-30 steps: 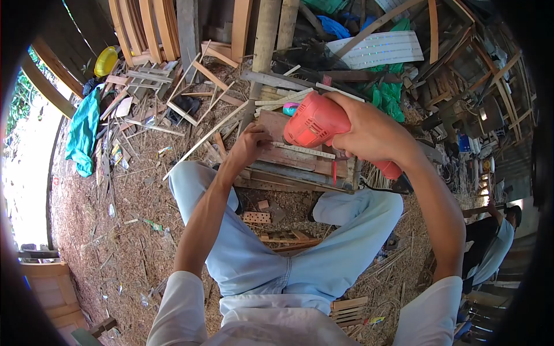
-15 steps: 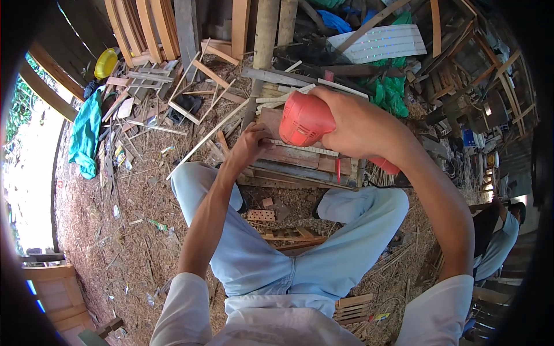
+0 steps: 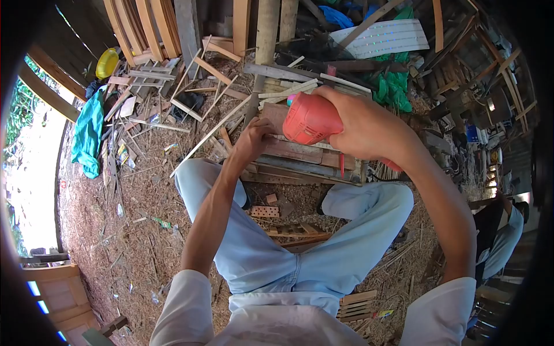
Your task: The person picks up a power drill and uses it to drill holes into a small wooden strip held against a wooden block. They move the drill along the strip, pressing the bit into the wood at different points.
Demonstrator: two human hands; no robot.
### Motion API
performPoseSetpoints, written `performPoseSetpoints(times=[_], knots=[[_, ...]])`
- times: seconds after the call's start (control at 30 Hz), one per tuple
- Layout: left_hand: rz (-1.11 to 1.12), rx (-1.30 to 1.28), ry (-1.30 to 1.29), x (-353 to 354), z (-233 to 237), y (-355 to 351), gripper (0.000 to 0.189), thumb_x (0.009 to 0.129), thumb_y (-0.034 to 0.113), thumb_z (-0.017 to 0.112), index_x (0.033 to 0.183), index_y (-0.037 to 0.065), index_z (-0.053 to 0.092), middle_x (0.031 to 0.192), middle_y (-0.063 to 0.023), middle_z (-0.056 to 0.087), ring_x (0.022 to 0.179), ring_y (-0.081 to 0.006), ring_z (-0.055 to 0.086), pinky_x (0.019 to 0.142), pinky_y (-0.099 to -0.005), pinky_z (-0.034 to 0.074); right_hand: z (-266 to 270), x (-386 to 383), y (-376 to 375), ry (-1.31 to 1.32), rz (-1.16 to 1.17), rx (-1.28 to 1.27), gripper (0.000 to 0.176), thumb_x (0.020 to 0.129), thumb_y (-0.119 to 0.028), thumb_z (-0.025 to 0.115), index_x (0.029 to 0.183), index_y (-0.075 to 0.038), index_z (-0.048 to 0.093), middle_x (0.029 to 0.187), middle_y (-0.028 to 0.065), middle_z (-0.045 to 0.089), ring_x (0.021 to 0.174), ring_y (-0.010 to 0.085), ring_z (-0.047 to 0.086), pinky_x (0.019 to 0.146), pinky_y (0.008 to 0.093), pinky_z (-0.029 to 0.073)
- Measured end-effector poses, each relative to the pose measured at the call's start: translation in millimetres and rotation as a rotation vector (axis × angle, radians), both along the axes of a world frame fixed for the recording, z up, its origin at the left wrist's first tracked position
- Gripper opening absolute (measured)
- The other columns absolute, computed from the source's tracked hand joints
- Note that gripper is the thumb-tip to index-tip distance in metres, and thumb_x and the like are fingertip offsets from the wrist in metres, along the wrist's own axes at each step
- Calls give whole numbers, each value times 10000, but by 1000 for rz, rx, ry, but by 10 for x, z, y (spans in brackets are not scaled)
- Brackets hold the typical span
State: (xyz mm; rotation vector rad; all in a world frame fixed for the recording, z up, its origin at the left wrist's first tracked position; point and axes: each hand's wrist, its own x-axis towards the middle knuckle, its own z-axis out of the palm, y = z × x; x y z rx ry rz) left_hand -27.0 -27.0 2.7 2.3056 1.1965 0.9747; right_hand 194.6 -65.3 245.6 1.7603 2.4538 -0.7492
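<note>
My right hand (image 3: 360, 124) is wrapped round a red power drill (image 3: 311, 118) held above the low wooden bench. The drill's front end and the point under it are hidden from me. A small teal and pink patch shows beside its body. My left hand (image 3: 254, 138) has its fingers curled and pinched at the left end of a thin pale wooden strip (image 3: 326, 146). That strip lies across the bench, beside a flat brown board (image 3: 276, 116). On the near side of the bench lies a reddish plank (image 3: 294, 151). A thin red object (image 3: 341, 165) stands out near the right end.
Wooden slats (image 3: 213, 69) and scraps litter the ground ahead and left. Between my feet lies a brick with holes (image 3: 265, 211). A teal cloth (image 3: 88, 138) is at the left, a green plastic bag (image 3: 393, 92) beyond the bench. Another person (image 3: 502, 242) is at the far right.
The view has shifted slightly. Both hands stay at nearly the same place on the bench, and the drill is still in my right hand, tilted a little differently.
</note>
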Motion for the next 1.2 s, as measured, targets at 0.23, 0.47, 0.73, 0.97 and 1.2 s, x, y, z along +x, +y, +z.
performPoseSetpoints(times=[0.23,0.47,0.73,0.97,1.2], knots=[[-13,-1,-11,-8,-30,28,204,682,41,779,869,31,697,905,-73,640,883,-288,574,834,-377,467,-14,-7,32,12,28,-2,634,749,-76,653,1357,-65,475,1170,232,641,1065,383,638,890,422,512],[-43,23,-43,-17,-72,60,197,684,53,777,860,32,690,902,-73,644,878,-287,575,834,-376,461,-51,38,73,21,10,-20,635,732,-55,667,1341,-56,485,1155,208,651,1051,353,649,892,400,517],[-27,47,5,-5,-48,48,192,691,44,760,861,29,672,894,-78,639,879,-296,572,826,-385,464,-75,46,116,33,23,-13,639,717,-41,649,1335,-40,483,1131,211,657,1024,342,660,864,399,524],[-37,49,-16,13,-34,44,177,698,33,746,857,36,670,910,-84,636,886,-305,567,820,-395,464,-84,78,139,44,32,-13,650,732,-78,614,1366,-52,473,1067,259,672,994,394,664,840,450,527],[-46,98,-49,10,-4,33,189,692,37,743,872,46,687,912,-68,641,915,-293,561,852,-390,465,-122,54,125,75,67,47,635,698,-57,656,1313,-35,502,1111,222,660,995,368,663,853,409,529]])
